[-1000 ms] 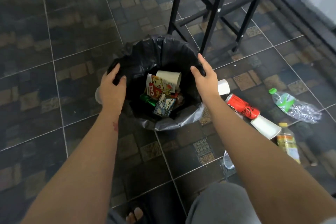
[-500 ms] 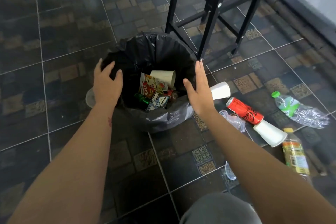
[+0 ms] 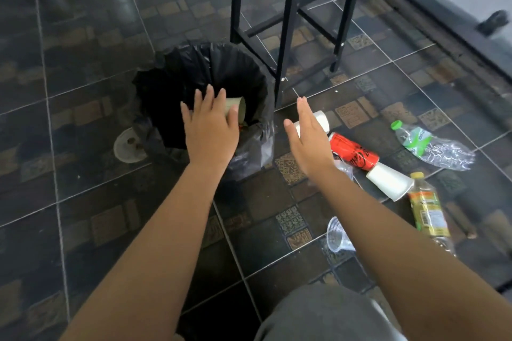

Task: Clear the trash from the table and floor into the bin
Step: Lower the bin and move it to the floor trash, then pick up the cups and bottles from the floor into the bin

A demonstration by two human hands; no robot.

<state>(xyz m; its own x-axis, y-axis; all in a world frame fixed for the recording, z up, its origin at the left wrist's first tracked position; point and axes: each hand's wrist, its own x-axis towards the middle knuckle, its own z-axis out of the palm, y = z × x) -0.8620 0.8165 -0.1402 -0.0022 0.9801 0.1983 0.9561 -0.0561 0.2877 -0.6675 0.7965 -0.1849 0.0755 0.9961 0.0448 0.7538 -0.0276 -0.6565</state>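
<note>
Both hands empty, fingers spread flat, gripping nothing. Left hand (image 3: 210,130) over bin (image 3: 171,75) mouth; right hand (image 3: 310,141) off rim, above floor litter. White paper cup (image 3: 321,120) just beyond right fingertips, on side, long axis running up-right; red can (image 3: 353,151) just right of that hand. Right hand nearer. Versus half second back: hands off bin rim, right hand shifted toward cup.

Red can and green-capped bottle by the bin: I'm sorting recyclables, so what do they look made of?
Red can: probably metal, going by its printed, slightly glossy cylinder. Green-capped bottle: thin clear plastic, crumpled and see-through, cap opaque plastic.
</note>
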